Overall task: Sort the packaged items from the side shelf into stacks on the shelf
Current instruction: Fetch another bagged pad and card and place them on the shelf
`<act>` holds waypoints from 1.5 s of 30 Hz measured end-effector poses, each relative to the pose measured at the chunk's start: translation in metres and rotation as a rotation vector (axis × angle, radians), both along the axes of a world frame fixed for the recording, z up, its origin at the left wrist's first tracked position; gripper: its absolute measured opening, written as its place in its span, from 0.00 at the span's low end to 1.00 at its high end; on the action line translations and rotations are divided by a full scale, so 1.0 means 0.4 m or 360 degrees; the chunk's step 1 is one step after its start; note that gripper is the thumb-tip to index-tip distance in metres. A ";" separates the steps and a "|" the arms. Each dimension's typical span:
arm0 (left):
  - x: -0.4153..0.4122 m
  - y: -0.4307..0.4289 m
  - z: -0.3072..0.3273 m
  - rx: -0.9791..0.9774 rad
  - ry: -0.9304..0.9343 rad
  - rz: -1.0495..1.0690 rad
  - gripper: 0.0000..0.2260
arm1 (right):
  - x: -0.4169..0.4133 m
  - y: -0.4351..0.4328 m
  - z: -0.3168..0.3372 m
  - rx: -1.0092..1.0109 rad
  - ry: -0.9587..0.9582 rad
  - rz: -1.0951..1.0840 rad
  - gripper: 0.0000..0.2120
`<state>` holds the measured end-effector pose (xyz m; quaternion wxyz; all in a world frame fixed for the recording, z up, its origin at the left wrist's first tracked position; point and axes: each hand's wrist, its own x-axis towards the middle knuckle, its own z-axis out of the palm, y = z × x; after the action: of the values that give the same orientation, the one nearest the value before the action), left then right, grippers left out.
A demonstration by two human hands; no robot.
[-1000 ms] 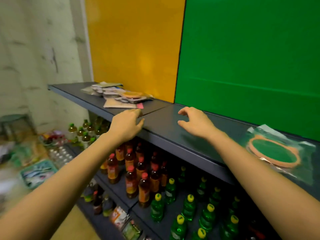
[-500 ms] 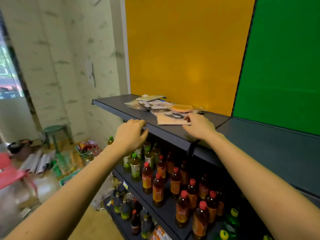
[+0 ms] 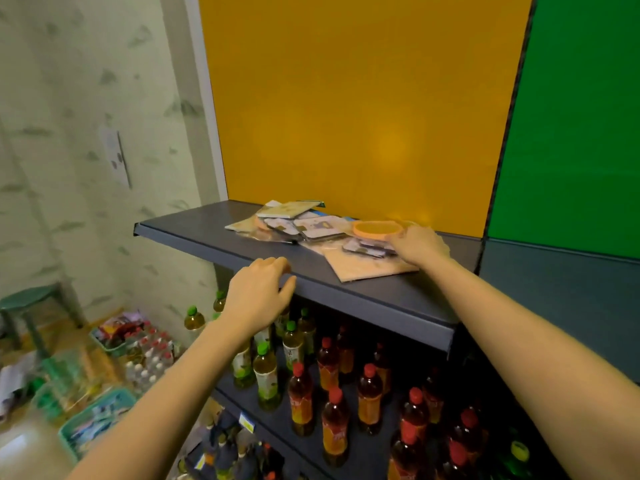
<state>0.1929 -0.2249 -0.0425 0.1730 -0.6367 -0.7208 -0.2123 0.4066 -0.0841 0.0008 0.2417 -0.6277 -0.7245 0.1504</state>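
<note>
The yellow back panel [image 3: 346, 109] and the green back panel [image 3: 571, 133] stand behind the dark grey metal shelf [image 3: 381, 299]. The green section to the right is where the stacks belong, judging by the task. Rows of red-capped and green-capped drink bottles [image 3: 332, 393] fill the lower tier.

The loose heap of flat packaged items [image 3: 304, 226] lies at the far side of the shelf, against the yellow panel, unsorted and overlapping. The large tan flat packet [image 3: 367, 268] sits lowest and nearest you. The orange ring in clear wrapping [image 3: 375, 227] tops the right end of the heap.

Your left hand [image 3: 258, 296] rests on the shelf's front lip, well apart from the heap, with its fingers loosely curled and holding nothing. Your right hand [image 3: 417, 245] lies on the heap's right end, just beside the orange ring. Its fingers are hidden behind the hand, so it cannot be told whether they pinch anything.

Recommendation: take one kind at a time from the top. Lift the ring clear before drawing out the packets beneath it, as slick wrappers are likely to slide. Bring the left hand in to steady the heap.
</note>
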 end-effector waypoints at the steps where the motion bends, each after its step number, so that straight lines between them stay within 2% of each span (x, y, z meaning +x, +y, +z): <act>1: -0.019 0.023 0.002 0.0007 0.0010 -0.0018 0.15 | -0.007 0.026 0.002 -0.0040 0.0048 -0.0032 0.26; 5: -0.104 0.131 0.030 0.0062 0.0057 -0.0046 0.14 | -0.048 0.132 0.005 -0.0182 0.0152 -0.0112 0.32; 9: -0.189 0.252 0.047 0.0103 -0.0031 -0.0033 0.13 | -0.089 0.239 0.007 -0.0320 -0.0033 -0.0149 0.44; 11: -0.223 0.306 0.055 0.0128 -0.0061 -0.0023 0.13 | -0.102 0.274 0.011 -0.0349 -0.0110 -0.0155 0.45; 14: -0.274 0.374 0.069 0.0183 -0.0067 0.0009 0.14 | -0.120 0.324 0.017 -0.0369 -0.0111 -0.0107 0.41; 18: -0.334 0.455 0.090 0.0167 -0.0192 0.0092 0.16 | -0.123 0.374 0.016 -0.0452 0.0116 -0.0058 0.41; 19: -0.345 0.474 0.096 0.0128 -0.0221 0.0116 0.16 | -0.119 0.381 0.016 -0.0476 0.0192 -0.0069 0.38; 21: -0.364 0.510 0.107 0.0023 -0.0277 0.0150 0.17 | -0.114 0.384 0.021 -0.0517 0.0310 -0.0109 0.31; 24: -0.392 0.561 0.122 -0.0130 -0.0336 0.0145 0.22 | -0.101 0.394 0.013 -0.0584 0.0541 -0.0157 0.34; 27: -0.407 0.613 0.134 -0.0425 -0.0375 0.0108 0.35 | -0.088 0.390 0.003 -0.0621 0.0720 -0.0247 0.36; 32: -0.412 0.673 0.163 -0.0771 -0.0389 0.0026 0.41 | -0.075 0.353 0.023 -0.0589 0.0967 -0.0404 0.22; 35: -0.429 0.705 0.175 -0.0974 -0.0515 -0.0064 0.45 | -0.083 0.327 0.041 -0.0506 0.1101 -0.0512 0.14; 38: -0.446 0.730 0.175 -0.1085 -0.0634 -0.0205 0.44 | -0.100 0.305 0.053 -0.0380 0.1254 -0.0612 0.10; 40: -0.452 0.742 0.170 -0.1031 -0.0744 -0.0273 0.42 | -0.104 0.291 0.056 -0.0340 0.1413 -0.0640 0.08; 43: -0.477 0.769 0.161 -0.0830 -0.1050 -0.0415 0.32 | -0.106 0.264 0.046 -0.0335 0.1539 -0.0668 0.16; 45: -0.499 0.785 0.160 -0.0770 -0.1302 -0.0567 0.28 | -0.113 0.242 0.034 -0.0303 0.1594 -0.0704 0.16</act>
<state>-0.0068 0.0892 0.0216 -0.3149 -0.6362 -0.6384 -0.2976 0.3615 0.0128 0.0144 0.5247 -0.6358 -0.3551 0.4409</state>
